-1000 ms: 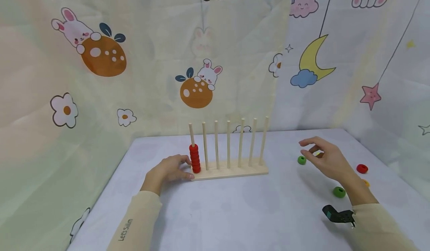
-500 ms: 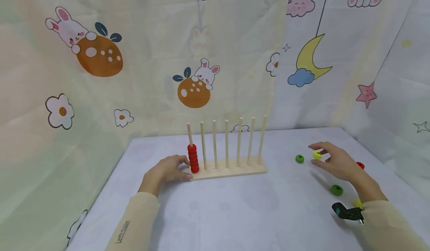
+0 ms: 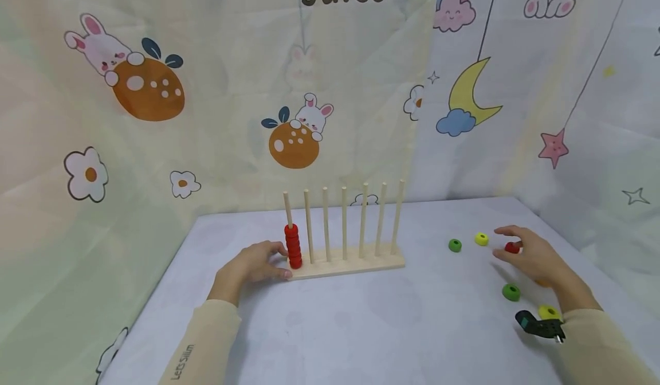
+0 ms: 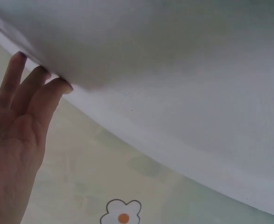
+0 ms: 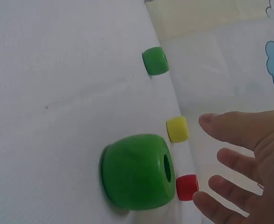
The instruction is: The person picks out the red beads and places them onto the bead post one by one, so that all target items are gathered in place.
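My left hand (image 3: 252, 262) grips the left end of a wooden peg rack (image 3: 350, 264), thumb at its front corner and fingers behind. Several red beads (image 3: 293, 247) are stacked on the rack's leftmost peg; the other pegs are bare. At the right of the table, my right hand (image 3: 536, 262) hovers with thumb and fingers apart around a loose red bead (image 3: 512, 248). In the right wrist view, that red bead (image 5: 187, 187) appears just beyond the fingertips. A yellow bead (image 3: 482, 239) lies just left of the hand, with a green bead (image 3: 455, 245) farther left.
Nearer the front lie another green bead (image 3: 511, 292) and a yellow bead (image 3: 549, 313); an orange bead (image 3: 542, 283) is partly hidden by the right hand. A black wrist device (image 3: 540, 325) juts from the right sleeve. A printed cloth backdrop (image 3: 227, 98) stands behind the table.
My right hand has moved right, past the yellow bead, to the red bead. The left hand stays at the rack's end. The head view has shifted slightly.
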Available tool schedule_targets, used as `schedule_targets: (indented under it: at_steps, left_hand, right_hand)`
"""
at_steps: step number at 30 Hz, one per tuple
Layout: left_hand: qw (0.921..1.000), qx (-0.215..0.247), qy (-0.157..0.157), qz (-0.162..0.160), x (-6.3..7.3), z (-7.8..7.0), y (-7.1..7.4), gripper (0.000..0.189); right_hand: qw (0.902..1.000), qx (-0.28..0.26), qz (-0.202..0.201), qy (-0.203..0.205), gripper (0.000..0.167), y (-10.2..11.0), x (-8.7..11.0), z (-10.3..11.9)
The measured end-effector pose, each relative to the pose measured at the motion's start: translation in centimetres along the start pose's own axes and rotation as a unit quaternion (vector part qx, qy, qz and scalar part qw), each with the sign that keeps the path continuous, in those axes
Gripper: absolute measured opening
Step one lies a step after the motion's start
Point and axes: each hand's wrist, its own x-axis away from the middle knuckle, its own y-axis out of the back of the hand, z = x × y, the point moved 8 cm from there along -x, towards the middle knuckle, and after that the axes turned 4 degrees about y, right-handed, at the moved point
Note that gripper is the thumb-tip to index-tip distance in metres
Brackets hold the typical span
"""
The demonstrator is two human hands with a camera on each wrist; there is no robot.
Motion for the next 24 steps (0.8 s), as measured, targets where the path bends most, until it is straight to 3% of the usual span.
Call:
schedule_targets:
  at_steps: [6,13,24]
  left_hand:
    - [1.0,-0.003,0.005,-0.001,0.1,0.2,-0.1,0.052]
    - [0.9999,-0.005,0.01,-0.003,-0.2,0.2,-0.2,0.052]
    - [0.9999,-0.003,0.013,-0.003,-0.1,0.3,0.0,0.053]
  right_hand:
    - [0.9988,0.042,0.017,-0.017,0.073,0.2,-0.2,-1.1]
    - [0.9936,0.064,0.077,-0.053,0.078,-0.9,-0.2,-2.3]
    - [0.9965,0.058,0.058,-0.015,0.045,-1.9,-0.8,-0.4]
